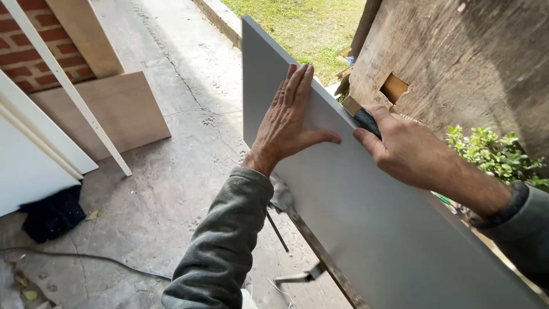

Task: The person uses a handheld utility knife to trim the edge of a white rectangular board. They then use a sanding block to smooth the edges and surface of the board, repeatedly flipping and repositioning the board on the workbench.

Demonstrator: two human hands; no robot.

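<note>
Left hand (291, 123) lay flat, open, on grey board (366, 217), keeping it steady. Right hand (403, 149) closed round small tool (360, 114), pressed on board's top edge.

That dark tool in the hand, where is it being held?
The right hand grips the dark tool around its handle, at the grey panel's edge. The left hand lies flat.

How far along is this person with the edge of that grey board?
Done: cannot be told; the finished part of the edge is not visible. In hand: the left hand lies flat on the grey board, steadying it, while the right hand holds a dark-handled tool against the board's upper edge. Left: the edge from the tool up to the far corner looks still ahead.
</note>
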